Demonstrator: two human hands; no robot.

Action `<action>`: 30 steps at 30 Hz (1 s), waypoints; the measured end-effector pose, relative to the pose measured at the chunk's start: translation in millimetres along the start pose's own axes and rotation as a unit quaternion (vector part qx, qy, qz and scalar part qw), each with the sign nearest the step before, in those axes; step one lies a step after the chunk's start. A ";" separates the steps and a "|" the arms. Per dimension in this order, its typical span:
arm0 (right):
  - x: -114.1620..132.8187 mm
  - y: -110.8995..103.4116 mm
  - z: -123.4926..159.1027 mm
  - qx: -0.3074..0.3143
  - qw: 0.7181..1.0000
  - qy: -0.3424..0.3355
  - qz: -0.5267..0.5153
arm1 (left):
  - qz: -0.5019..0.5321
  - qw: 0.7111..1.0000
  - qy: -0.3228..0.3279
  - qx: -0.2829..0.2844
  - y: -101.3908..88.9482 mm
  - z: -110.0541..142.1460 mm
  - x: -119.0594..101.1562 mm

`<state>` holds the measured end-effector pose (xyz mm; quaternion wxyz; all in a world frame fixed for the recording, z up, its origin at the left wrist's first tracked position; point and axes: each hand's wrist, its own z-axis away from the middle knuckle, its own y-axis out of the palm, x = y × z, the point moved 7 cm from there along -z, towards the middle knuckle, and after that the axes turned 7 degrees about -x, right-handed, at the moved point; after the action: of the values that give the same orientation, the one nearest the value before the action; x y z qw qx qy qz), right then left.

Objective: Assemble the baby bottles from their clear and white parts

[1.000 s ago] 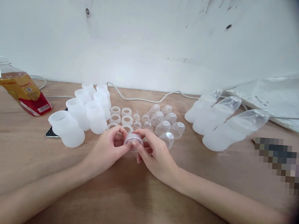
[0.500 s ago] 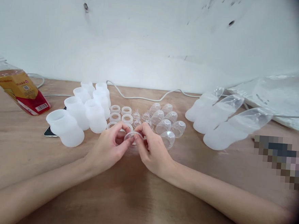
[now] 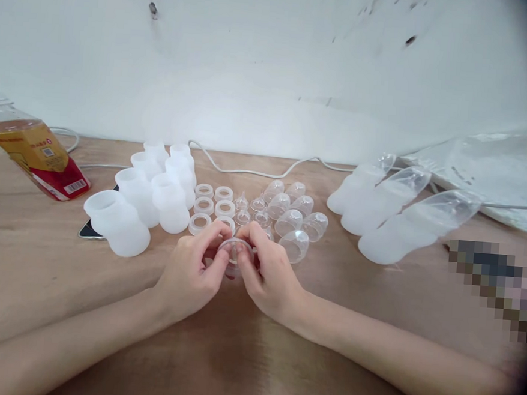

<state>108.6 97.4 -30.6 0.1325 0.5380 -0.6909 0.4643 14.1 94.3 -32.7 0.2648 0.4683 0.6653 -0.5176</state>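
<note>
My left hand (image 3: 191, 272) and my right hand (image 3: 267, 274) meet at the middle of the wooden table (image 3: 234, 352). Both pinch one small clear round plastic piece (image 3: 235, 248) between thumbs and fingertips, thumbs pressed on its top. Just beyond them lie white plastic rings (image 3: 213, 205), small clear nipples (image 3: 250, 211) and clear domed caps (image 3: 294, 221) in rows. White translucent bottle bodies (image 3: 143, 198) stand to the left of the rings.
Three assembled bottles (image 3: 395, 210) lie on their sides at the right, by a clear plastic bag (image 3: 491, 168). A drink bottle with a red and yellow label (image 3: 31, 157) lies far left. A white cable (image 3: 256, 172) runs along the wall; a phone (image 3: 90, 231) lies under the bottle bodies.
Both hands have drawn slightly closer together and nearer to me, with the thumbs now pressing down on the clear piece. The items on the table have not moved.
</note>
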 end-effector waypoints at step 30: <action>-1.4 -6.8 -7.7 0.099 0.995 0.030 -0.013 | 0.023 0.992 -0.016 0.126 -2.2 -14.5 4.2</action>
<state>112.6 104.4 -24.0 0.1057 0.5432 -0.6300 0.5449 12.3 109.3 -30.6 0.2263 0.5047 0.5794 -0.5986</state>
